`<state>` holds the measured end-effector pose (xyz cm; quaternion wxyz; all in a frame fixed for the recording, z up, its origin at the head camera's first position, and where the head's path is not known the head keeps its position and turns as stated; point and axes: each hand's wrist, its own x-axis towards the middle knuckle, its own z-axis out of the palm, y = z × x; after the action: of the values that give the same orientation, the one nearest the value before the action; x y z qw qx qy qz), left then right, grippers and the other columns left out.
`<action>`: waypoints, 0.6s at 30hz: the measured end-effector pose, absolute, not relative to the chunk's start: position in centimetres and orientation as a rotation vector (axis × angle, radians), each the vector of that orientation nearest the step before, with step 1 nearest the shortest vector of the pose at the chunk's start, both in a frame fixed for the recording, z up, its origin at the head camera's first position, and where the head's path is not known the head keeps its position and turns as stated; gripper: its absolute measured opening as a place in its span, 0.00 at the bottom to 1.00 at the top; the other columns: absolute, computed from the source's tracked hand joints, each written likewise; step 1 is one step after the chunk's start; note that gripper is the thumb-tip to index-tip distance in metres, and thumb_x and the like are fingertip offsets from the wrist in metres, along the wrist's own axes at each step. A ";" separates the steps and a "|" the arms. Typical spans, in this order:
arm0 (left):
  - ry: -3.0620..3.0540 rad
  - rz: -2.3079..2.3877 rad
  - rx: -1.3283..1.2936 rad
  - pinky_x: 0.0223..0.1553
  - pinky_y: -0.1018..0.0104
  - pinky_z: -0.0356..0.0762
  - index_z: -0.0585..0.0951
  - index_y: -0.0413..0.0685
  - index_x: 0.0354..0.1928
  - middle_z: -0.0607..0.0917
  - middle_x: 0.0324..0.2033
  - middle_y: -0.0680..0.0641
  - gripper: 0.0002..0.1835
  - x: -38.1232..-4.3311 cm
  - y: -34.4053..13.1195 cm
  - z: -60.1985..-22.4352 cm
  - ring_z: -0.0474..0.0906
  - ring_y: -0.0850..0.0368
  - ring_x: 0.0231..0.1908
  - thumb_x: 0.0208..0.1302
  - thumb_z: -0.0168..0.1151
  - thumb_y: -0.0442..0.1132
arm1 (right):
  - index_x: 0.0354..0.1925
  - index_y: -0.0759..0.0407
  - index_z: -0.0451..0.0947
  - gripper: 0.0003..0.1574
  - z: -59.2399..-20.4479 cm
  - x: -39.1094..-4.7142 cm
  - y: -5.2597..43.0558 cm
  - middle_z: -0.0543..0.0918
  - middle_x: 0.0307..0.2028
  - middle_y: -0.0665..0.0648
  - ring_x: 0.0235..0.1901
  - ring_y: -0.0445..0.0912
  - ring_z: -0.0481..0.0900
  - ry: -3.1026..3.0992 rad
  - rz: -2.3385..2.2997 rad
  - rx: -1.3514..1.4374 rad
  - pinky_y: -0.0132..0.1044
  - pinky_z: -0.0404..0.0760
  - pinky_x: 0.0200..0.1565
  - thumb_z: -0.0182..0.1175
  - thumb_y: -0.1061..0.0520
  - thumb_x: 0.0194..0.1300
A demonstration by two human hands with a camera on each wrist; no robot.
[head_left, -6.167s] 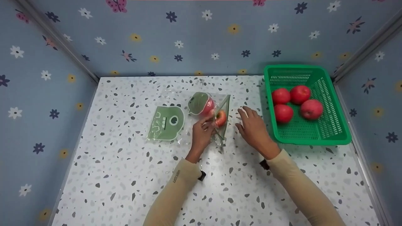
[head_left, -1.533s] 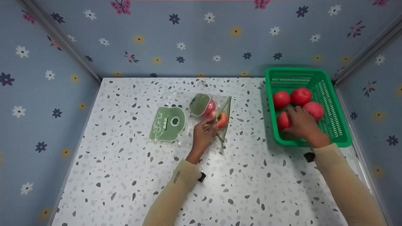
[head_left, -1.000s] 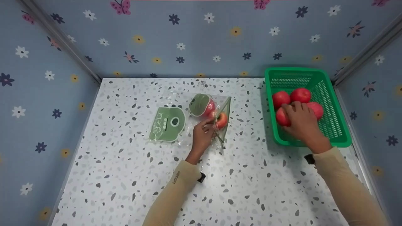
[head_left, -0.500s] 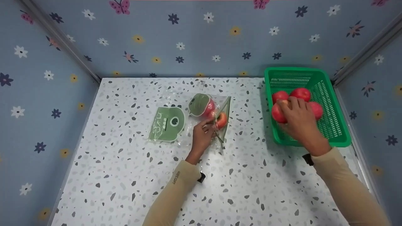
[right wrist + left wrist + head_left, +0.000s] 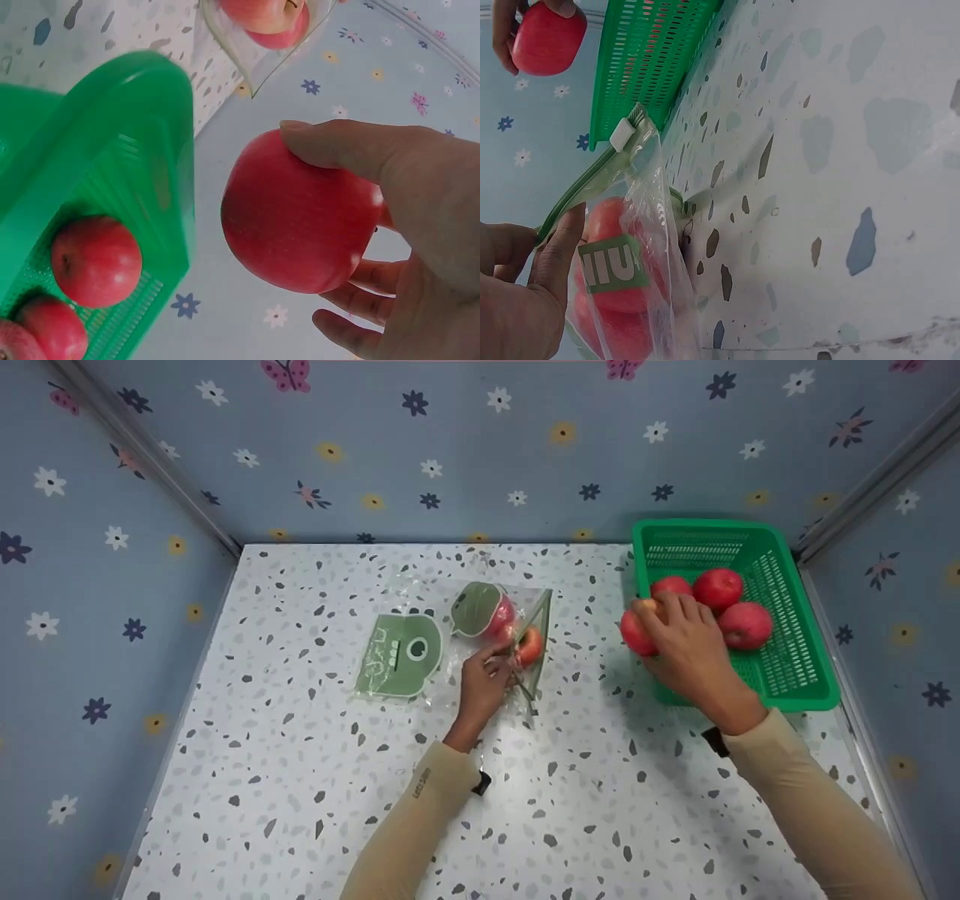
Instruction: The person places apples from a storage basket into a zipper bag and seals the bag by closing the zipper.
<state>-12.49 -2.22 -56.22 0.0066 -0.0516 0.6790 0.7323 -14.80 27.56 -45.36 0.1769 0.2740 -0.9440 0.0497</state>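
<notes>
A red apple (image 5: pixel 300 217) is gripped between the thumb and fingers of my right hand (image 5: pixel 686 652), raised at the left rim of the green basket (image 5: pixel 814 660). My left hand (image 5: pixel 484 682) pinches the green zip edge of a clear zip bag (image 5: pixel 664 247), whose mouth gapes toward the basket. Inside this bag sit red apples (image 5: pixel 622 300), partly covered by its green printed patches. The white slider (image 5: pixel 622 135) shows at one end of the zip in the left wrist view.
In the basket lie three more apples, one of them at the right (image 5: pixel 746 625). Left of the bag, a flat bag with a green cartoon face (image 5: pixel 405 656) lies on the speckled white table (image 5: pixel 300 810). Flowered panels (image 5: pixel 465 450) enclose the back and sides.
My right hand went from beside the bag into the basket, took hold of an apple, lifted it and carried it left to the rim. My left hand stays at the bag's mouth.
</notes>
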 end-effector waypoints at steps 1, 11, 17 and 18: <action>2.130 2.287 -0.161 0.36 0.71 0.86 0.80 0.30 0.63 0.84 0.53 0.34 0.18 -12.5 -2.2 -56.2 0.87 0.57 0.43 0.74 0.59 0.25 | 0.64 0.59 0.73 0.51 -45.4 -14.8 27.3 0.75 0.57 0.72 0.57 0.68 0.74 -2.670 0.140 0.782 0.64 0.79 0.53 0.86 0.58 0.43; 2.167 2.266 -0.158 0.34 0.73 0.84 0.80 0.29 0.63 0.85 0.52 0.33 0.18 -12.4 -2.3 -56.4 0.88 0.50 0.46 0.73 0.58 0.25 | 0.65 0.59 0.72 0.52 -46.7 -14.3 24.8 0.75 0.58 0.70 0.58 0.66 0.74 -2.707 0.152 0.847 0.61 0.79 0.56 0.87 0.57 0.44; 2.213 2.221 -0.163 0.36 0.71 0.85 0.81 0.30 0.62 0.85 0.52 0.34 0.17 -12.4 -2.3 -56.3 0.88 0.47 0.49 0.74 0.60 0.26 | 0.64 0.58 0.72 0.50 -47.7 -14.0 23.5 0.76 0.56 0.69 0.58 0.65 0.74 -2.723 0.150 0.860 0.60 0.80 0.55 0.86 0.60 0.44; 2.215 2.220 -0.162 0.37 0.71 0.86 0.81 0.30 0.62 0.85 0.52 0.34 0.17 -12.3 -2.3 -56.3 0.88 0.46 0.49 0.74 0.60 0.27 | 0.64 0.58 0.72 0.50 -47.8 -13.9 23.3 0.76 0.56 0.68 0.58 0.65 0.74 -2.729 0.152 0.862 0.60 0.80 0.55 0.85 0.60 0.45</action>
<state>-12.34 -2.33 -56.26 0.0008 -0.0515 0.7055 0.7069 -13.94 23.27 -47.80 0.1376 0.2979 -0.9432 0.0525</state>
